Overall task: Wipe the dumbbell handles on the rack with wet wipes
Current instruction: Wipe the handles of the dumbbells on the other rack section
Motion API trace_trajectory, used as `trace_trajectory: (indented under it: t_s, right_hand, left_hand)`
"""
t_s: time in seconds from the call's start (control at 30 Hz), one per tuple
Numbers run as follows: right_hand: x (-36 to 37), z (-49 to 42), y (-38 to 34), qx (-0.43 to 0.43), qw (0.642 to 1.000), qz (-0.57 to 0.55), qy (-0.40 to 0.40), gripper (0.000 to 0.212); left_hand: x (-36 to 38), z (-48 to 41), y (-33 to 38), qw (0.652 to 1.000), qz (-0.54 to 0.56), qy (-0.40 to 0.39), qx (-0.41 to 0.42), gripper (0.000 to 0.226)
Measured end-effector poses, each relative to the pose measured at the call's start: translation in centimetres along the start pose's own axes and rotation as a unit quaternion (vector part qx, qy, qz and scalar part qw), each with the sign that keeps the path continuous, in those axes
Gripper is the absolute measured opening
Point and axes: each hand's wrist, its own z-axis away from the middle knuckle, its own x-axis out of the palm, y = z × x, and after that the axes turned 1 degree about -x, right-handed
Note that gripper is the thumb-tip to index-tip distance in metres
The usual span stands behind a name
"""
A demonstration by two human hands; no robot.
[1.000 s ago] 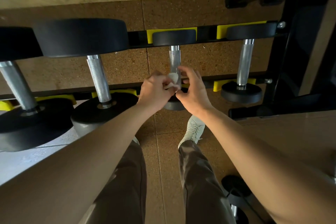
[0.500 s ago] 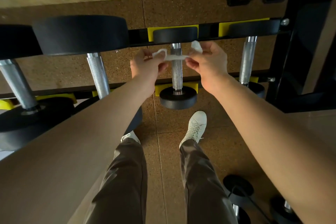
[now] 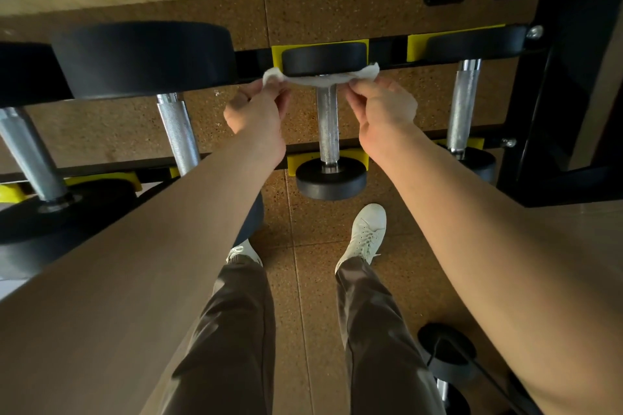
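At frame centre, the left hand (image 3: 258, 113) and right hand (image 3: 382, 108) each pinch one end of the wipe (image 3: 320, 79), stretched across the handle (image 3: 327, 121) top, just under the far plate (image 3: 324, 58). Neighbouring handles stand well apart.

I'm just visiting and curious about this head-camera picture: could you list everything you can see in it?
Dumbbells on rack: four, black heads, silver handles, side by side.
Rack: one, black frame, yellow cradles.
Wet wipe: one, white, stretched across the far end of the small middle dumbbell's handle.
Floor dumbbells: at least one, black, lower right, partly cut off.
Floor: brown speckled tiles.
Shoes: two, white.
Trousers: brown.
Left hand: pinching the wipe's left end.
Right hand: pinching its right end.
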Motion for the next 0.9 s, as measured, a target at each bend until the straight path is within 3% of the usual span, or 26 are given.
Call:
trace_trajectory:
  t_s: [0.07, 0.13, 0.2, 0.3, 0.47, 0.53, 0.6, 0.7, 0.77, 0.9]
  right_hand:
    - [-0.2, -0.8, 0.0, 0.010, 0.999, 0.047, -0.018, 0.024]
    - [-0.7, -1.7, -0.3, -0.010, 0.984, 0.169, -0.059, 0.018]
    - [-1.1, -2.3, -0.6, -0.072, 0.944, 0.311, -0.085, 0.012]
    - [-1.5, -3.3, -0.8, -0.168, 0.896, 0.408, -0.050, 0.007]
    - [-2.8, -5.3, -0.7, -0.176, 0.892, 0.396, 0.126, 0.017]
    - [-3.0, -4.9, -0.6, -0.163, 0.902, 0.392, 0.084, 0.019]
    - [-2.6, -3.8, -0.3, -0.154, 0.908, 0.390, -0.029, 0.016]
    - [-2.1, -2.5, -0.3, -0.175, 0.882, 0.408, -0.158, 0.015]
    - [-2.5, -3.3, -0.6, -0.191, 0.875, 0.427, -0.124, 0.013]
    - [-4.2, -4.5, -1.3, -0.180, 0.878, 0.442, 0.009, 0.006]
  left_hand:
    - [0.0, 0.0, 0.5, 0.999, 0.027, -0.005, -0.031, 0.017]
    - [-0.3, -0.2, 0.9, 0.997, 0.053, 0.007, -0.048, 0.016]
    - [-0.6, -1.0, 1.1, 0.993, 0.097, 0.024, -0.066, 0.026]
    - [-0.8, -1.6, 0.8, 0.987, 0.127, 0.025, -0.097, 0.034]
    - [1.2, -0.3, -0.8, 0.996, -0.031, -0.029, -0.080, 0.015]
    - [1.5, -1.0, -0.9, 0.995, -0.065, 0.000, -0.072, 0.012]
    - [0.8, -2.3, -0.4, 0.991, -0.110, 0.050, -0.062, 0.016]
    - [-1.2, -3.8, 0.1, 0.988, -0.115, 0.099, -0.041, 0.017]
    - [-2.0, -3.8, -0.4, 0.988, -0.139, 0.067, -0.028, 0.015]
    - [-2.0, -2.6, -1.9, 0.971, -0.228, -0.076, 0.013, 0.012]
